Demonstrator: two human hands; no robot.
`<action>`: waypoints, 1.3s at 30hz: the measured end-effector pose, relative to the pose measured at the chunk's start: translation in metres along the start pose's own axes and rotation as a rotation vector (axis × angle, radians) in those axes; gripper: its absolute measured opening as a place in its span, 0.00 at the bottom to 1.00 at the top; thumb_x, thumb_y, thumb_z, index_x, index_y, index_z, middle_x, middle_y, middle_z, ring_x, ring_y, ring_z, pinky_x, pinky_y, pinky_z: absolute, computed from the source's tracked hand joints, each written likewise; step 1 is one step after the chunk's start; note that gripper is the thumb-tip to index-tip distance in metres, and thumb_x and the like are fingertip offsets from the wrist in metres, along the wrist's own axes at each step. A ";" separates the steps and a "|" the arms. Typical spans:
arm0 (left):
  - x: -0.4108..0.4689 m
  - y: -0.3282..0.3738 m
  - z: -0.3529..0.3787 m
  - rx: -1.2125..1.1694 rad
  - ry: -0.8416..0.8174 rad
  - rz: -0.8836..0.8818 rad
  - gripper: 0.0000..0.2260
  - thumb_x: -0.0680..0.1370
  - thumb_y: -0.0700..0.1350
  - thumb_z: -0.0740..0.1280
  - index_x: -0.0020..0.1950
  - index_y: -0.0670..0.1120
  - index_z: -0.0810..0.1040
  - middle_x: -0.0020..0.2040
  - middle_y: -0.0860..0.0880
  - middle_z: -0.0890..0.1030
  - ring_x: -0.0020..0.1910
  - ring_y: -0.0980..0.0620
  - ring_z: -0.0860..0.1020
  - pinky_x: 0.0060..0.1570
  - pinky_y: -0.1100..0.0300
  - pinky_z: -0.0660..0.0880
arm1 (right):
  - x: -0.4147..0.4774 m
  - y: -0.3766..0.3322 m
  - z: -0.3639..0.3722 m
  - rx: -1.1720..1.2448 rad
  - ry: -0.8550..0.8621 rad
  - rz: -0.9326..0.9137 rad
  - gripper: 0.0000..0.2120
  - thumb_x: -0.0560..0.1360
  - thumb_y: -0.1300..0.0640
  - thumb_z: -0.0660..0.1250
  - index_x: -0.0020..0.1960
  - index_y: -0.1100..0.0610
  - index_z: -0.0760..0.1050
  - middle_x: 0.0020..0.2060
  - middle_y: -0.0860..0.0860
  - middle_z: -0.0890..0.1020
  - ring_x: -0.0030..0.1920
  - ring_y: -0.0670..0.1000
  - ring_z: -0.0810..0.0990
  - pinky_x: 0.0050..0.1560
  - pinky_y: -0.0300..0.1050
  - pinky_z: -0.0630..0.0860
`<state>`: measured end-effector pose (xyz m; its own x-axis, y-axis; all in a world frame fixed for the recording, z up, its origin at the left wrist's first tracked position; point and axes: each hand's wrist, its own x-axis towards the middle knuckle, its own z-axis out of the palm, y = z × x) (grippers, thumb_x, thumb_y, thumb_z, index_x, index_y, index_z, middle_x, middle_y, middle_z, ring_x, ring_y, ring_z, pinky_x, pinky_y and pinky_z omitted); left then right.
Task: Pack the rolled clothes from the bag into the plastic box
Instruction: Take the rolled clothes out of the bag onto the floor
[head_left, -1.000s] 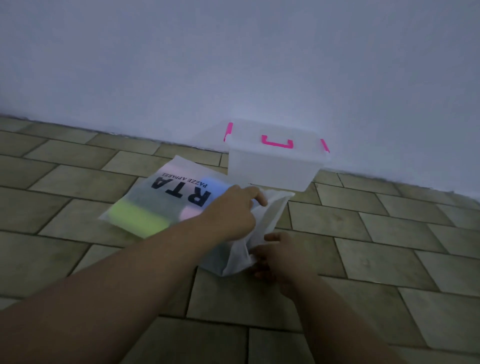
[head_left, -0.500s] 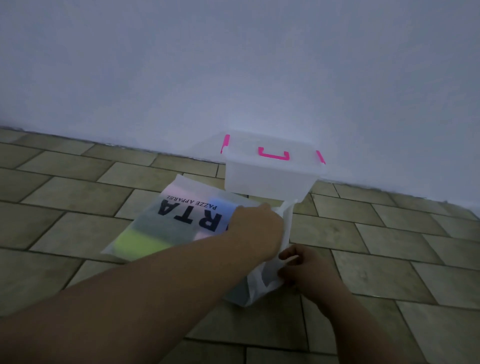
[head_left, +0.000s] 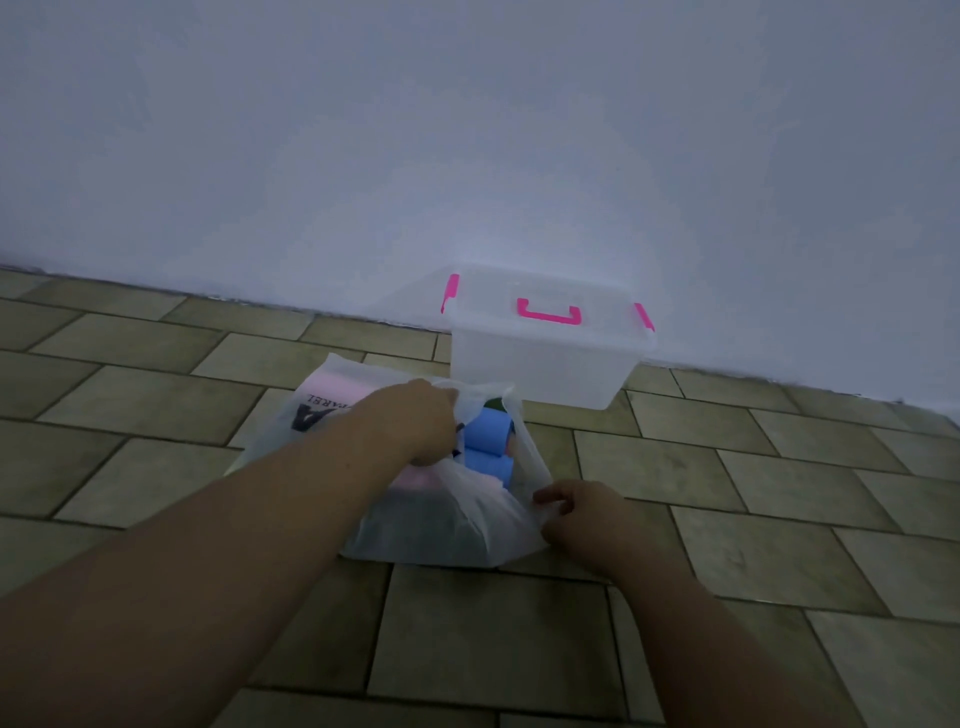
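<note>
Rolled clothes (head_left: 485, 428) sit inside the one translucent bag (head_left: 431, 530) at lower centre of the frame, on the tiled floor (head_left: 156, 415). Two blue rolls show in its open mouth, one above the other. Pink and dark shapes show through the film, too vague to count.

The rolls lie between the hands, just right of the left hand (head_left: 421, 426), which grips the mouth's far edge and is the nearer. The right hand (head_left: 576, 514) pinches the near edge. Their long axis seems to run across the frame.

One plastic box (head_left: 545, 364) stands just beyond the bag, its lid (head_left: 498, 296) on.
</note>
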<state>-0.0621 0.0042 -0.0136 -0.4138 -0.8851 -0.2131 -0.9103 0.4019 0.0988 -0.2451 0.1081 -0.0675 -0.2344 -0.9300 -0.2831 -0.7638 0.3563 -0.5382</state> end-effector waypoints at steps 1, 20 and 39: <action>0.002 -0.001 0.001 -0.017 0.016 0.016 0.19 0.77 0.48 0.64 0.68 0.48 0.67 0.59 0.44 0.76 0.51 0.48 0.75 0.55 0.54 0.71 | 0.003 -0.002 -0.002 -0.036 0.043 -0.018 0.18 0.70 0.58 0.68 0.59 0.49 0.77 0.50 0.50 0.77 0.42 0.45 0.75 0.38 0.33 0.71; -0.016 -0.007 0.024 -0.254 0.162 0.096 0.23 0.76 0.49 0.63 0.70 0.51 0.63 0.70 0.48 0.66 0.63 0.47 0.71 0.60 0.52 0.68 | 0.019 -0.032 0.001 -0.048 0.344 -0.404 0.17 0.64 0.53 0.71 0.46 0.43 0.65 0.37 0.43 0.73 0.36 0.43 0.73 0.34 0.38 0.71; -0.013 -0.004 0.031 -0.159 0.073 0.009 0.24 0.78 0.52 0.62 0.72 0.53 0.60 0.70 0.46 0.66 0.63 0.46 0.72 0.60 0.51 0.70 | 0.044 0.017 -0.001 0.033 0.462 -0.157 0.17 0.68 0.58 0.73 0.50 0.48 0.68 0.48 0.49 0.68 0.38 0.44 0.68 0.34 0.36 0.65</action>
<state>-0.0529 0.0210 -0.0419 -0.4156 -0.8986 -0.1405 -0.8924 0.3729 0.2542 -0.2684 0.0735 -0.0884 -0.3657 -0.9128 0.1818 -0.7939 0.2040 -0.5729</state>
